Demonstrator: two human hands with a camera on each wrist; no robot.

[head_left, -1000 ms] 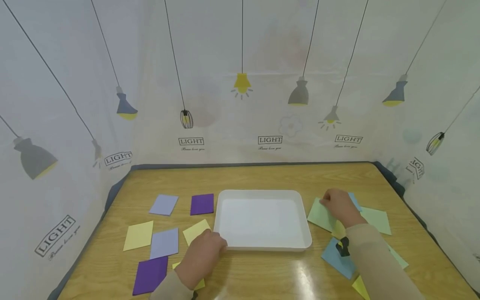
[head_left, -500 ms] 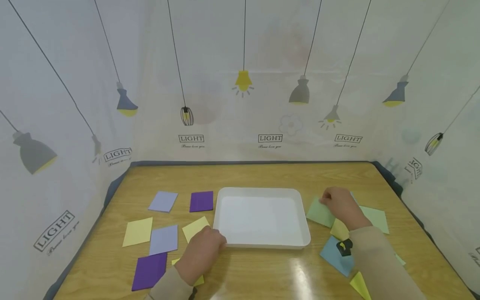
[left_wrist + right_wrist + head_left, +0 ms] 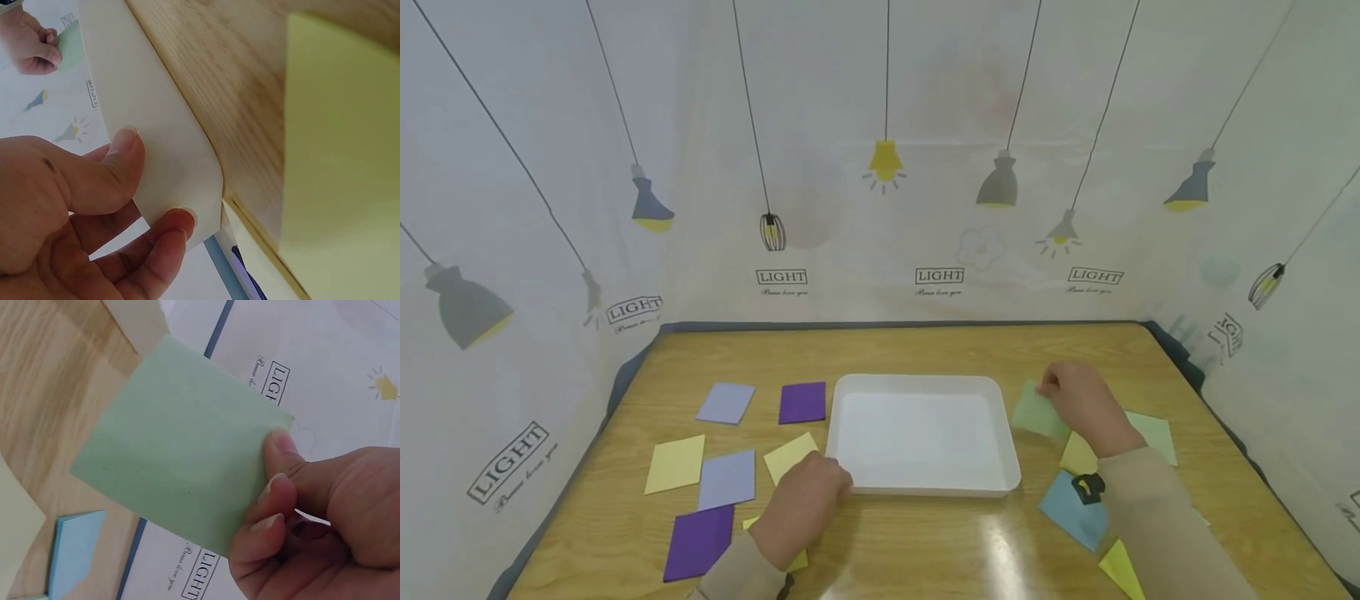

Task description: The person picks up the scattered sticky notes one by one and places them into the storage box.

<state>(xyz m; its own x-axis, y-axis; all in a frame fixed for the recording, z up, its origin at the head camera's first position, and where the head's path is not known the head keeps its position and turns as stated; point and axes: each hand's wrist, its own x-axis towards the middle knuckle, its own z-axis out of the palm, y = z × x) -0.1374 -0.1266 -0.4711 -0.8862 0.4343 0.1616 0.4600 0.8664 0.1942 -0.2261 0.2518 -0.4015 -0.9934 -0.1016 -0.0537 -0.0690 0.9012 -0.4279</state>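
Observation:
A white tray (image 3: 925, 435) stands in the middle of the table. My left hand (image 3: 808, 504) grips its near left corner; in the left wrist view the thumb and fingertips pinch the tray wall (image 3: 165, 134). To the right of the tray my right hand (image 3: 1084, 406) pinches a green sticky note (image 3: 1036, 414) by one edge. In the right wrist view that green note hangs in the air, apart from the table, between thumb and fingers.
Left of the tray lie purple (image 3: 802, 403), lilac (image 3: 727, 479) and yellow notes (image 3: 675, 464). On the right are blue (image 3: 1075, 511), yellow (image 3: 1078, 454) and another green note (image 3: 1152, 436), partly under my right forearm. A lamp-printed curtain (image 3: 850, 250) closes off the table's back and sides.
My right hand has lifted the green note off the table, where it lay flat before. The left hand stays on the tray corner.

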